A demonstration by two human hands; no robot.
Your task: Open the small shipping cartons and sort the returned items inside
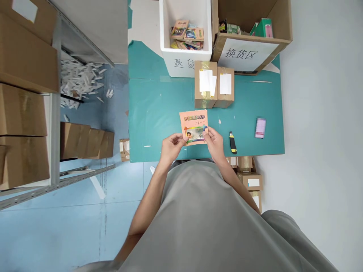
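A thin orange-pink booklet point(194, 120) with a picture and Chinese lettering on its cover is held up over the near side of the green table. My left hand point(172, 147) pinches its lower left edge between thumb and fingers. On the opposite edge, my right hand point(214, 142) grips it the same way, thumb on the cover. To the right of my right hand lies a yellow and black box cutter point(233, 142). Beyond the booklet, two taped cardboard boxes point(205, 99) with white labels stand side by side.
At the back, a white bin point(185, 62) holds several similar booklets. Beside it stands an open cardboard carton point(252, 56) with a handwritten sign and some packages inside. A blurred phone-like item point(260, 127) lies on the green table point(153, 113). Shelving with boxes point(22, 113) is at left.
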